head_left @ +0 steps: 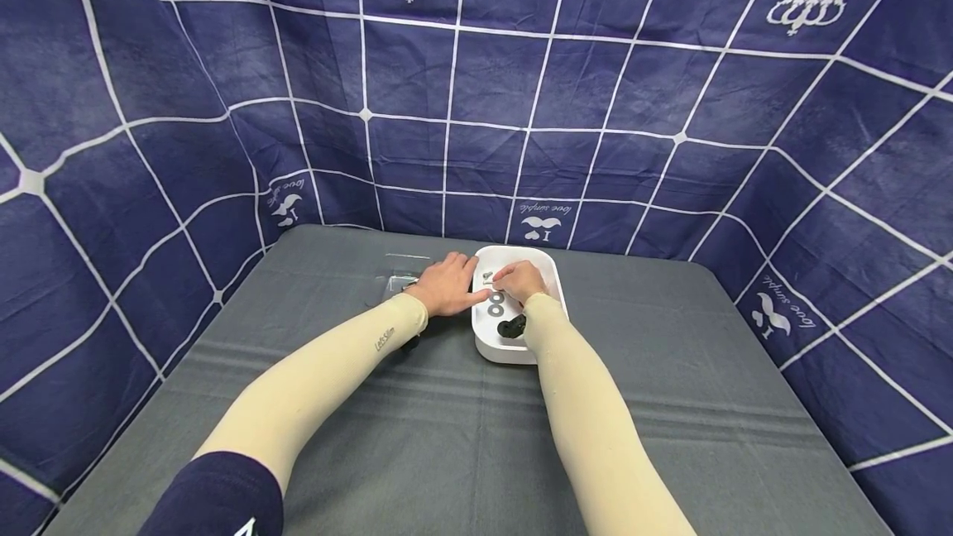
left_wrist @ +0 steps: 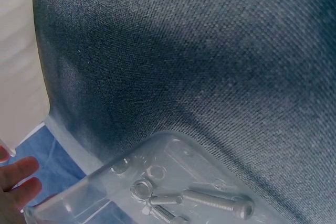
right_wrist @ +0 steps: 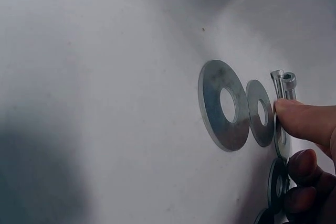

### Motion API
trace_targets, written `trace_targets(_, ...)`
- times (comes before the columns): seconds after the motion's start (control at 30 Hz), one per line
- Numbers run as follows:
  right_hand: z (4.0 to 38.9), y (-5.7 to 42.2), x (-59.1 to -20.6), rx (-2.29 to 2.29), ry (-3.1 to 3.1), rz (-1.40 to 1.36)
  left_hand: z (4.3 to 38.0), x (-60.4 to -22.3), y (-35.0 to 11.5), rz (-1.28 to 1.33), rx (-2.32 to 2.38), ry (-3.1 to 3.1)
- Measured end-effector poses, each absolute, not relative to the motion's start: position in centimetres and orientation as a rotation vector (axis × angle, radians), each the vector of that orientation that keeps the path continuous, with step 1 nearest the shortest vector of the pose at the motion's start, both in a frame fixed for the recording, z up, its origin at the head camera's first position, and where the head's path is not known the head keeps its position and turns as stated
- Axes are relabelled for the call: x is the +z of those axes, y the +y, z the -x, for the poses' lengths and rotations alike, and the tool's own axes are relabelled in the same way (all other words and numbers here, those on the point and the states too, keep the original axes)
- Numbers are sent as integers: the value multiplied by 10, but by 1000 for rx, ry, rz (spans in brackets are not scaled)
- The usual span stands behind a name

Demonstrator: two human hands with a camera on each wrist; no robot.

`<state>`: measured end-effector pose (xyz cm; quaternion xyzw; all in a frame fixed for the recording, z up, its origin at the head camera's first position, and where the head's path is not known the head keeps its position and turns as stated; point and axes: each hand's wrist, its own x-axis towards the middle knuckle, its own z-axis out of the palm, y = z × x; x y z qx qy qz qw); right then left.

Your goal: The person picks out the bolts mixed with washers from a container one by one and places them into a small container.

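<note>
My right hand (head_left: 524, 279) reaches into a white tray (head_left: 519, 351), and its thumb and fingers pinch a small metal socket-head bolt (right_wrist: 278, 80). Right behind that one stands a second bolt (right_wrist: 290, 80). Flat grey washers lie in a row on the tray floor, a large washer (right_wrist: 210, 111) beside a smaller washer (right_wrist: 253, 114); others are partly hidden by the fingers. My left hand (head_left: 447, 284) lies at the tray's left rim with its fingers stretched out, holding nothing. Left of it is a clear plastic container (left_wrist: 168, 140) with several bolts and a nut (left_wrist: 140, 189).
A black object (head_left: 511, 327) shows beside the right wrist, over the tray. Grey cloth (head_left: 417, 445) covers the table. Behind and at both sides hangs a blue curtain (head_left: 491, 155) with white lines.
</note>
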<state>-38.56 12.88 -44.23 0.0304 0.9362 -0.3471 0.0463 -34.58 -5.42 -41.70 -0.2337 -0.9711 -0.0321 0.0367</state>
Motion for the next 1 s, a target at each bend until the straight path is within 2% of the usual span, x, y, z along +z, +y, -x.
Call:
trace_targets(0.7, 383, 129, -442, -946, 2933, -4, 343, -415, -54, 722, -78, -2984)
trace_targets(1.0, 384, 133, -443, -1053, 2927, 24, 344, -417, -53, 730, -66, -2957)
